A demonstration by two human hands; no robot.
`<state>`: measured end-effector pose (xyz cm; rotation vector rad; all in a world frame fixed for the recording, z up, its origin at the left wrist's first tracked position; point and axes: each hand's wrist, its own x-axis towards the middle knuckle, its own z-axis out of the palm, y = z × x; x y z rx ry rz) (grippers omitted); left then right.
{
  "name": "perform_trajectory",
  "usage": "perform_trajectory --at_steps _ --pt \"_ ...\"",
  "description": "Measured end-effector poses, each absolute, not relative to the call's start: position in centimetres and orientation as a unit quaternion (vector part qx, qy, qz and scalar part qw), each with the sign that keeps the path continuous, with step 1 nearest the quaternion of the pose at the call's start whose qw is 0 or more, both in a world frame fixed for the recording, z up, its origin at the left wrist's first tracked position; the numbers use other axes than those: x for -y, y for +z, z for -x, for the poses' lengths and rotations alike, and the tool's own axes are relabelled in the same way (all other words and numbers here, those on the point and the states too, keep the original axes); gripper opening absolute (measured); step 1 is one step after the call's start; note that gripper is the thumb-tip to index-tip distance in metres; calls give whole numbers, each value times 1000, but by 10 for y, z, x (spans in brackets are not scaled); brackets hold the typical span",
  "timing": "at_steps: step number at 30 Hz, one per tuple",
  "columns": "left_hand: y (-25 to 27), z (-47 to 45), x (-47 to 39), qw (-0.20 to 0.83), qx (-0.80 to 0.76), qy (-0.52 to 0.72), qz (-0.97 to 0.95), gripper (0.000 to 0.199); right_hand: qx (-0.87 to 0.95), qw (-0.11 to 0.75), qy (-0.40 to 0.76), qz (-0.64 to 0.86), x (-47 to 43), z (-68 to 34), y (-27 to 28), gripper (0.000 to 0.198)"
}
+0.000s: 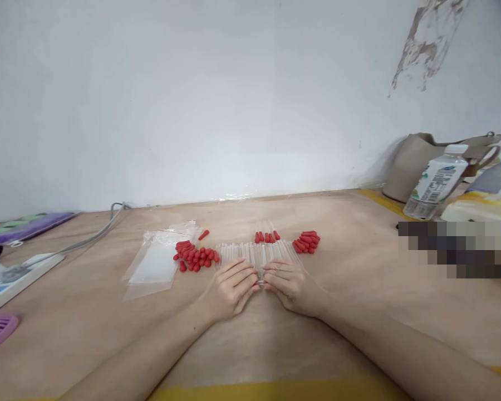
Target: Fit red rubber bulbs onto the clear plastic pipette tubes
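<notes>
Yellow-edged tan plywood tabletop (pixel 359 312) fronts a white wall where I rest my left hand (pixel 229 289) and right hand (pixel 290 287), fingers flat, ungripping, on clear thin plastic tubes (pixel 256 253) between red rubber caps (pixel 196 257).

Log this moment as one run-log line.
left hand: flat on clear tubes | right hand: same row | red caps: piles either side | plastic bags: left

Clear tubes (pixel 256 253) — flat row, mid table
</notes>
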<state>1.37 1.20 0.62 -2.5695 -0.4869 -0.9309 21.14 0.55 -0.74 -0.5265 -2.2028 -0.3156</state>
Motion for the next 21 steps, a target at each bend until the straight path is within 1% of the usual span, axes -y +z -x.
perform_trajectory --at_steps 5,12,15,17,18,21 --pt "6 -10 -11 159 177 -330 913 13 875 406 -170 201 -6 -216 -9 10" --pt "7 -7 -9 166 173 -329 913 13 879 383 -213 185 -3 -220 -5 14" --pt "6 2 -12 162 200 -348 901 14 868 402 -225 187 -7 -230 -2 17" --pt "4 9 -15 168 219 -359 892 14 844 433 -215 233 -13 -238 0 17" --pt "4 11 -16 173 224 -358 890 13 824 447 -206 282 -15 -242 1 16" --pt "1 15 -18 184 254 -348 883 14 763 429 -212 434 -21 -249 3 16"
